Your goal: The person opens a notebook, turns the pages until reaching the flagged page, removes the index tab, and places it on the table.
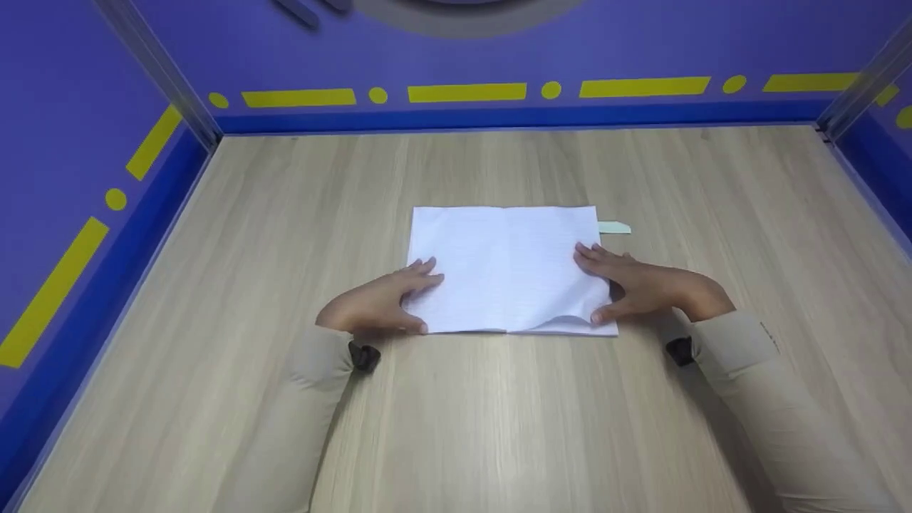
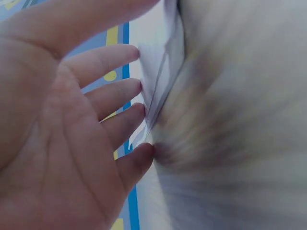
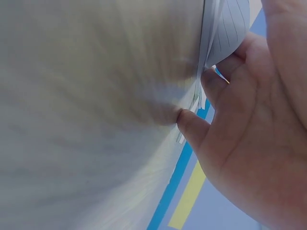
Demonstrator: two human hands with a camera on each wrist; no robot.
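An open notebook (image 1: 491, 263) with faintly lined white pages lies on the table. My left hand (image 1: 388, 296) rests at the outer edge of the left page, fingers and thumb spread apart; in the left wrist view its fingertips (image 2: 140, 87) are right at the paper's edge. On the other side, my right hand (image 1: 645, 285) has its fingers on the right page and its thumb at the lower corner. Between them the page buckles upward, and the right wrist view shows the lined sheet (image 3: 231, 29) curving beside that hand. A pale green tab (image 1: 615, 227) sticks out past the notebook's right edge.
The wood-grain table (image 1: 456, 427) extends around the notebook. Blue-purple panels (image 1: 470, 64) with yellow dashes and dots stand along its back, left and right sides. Each sleeve cuff carries a small black device (image 1: 365, 356) at the wrist.
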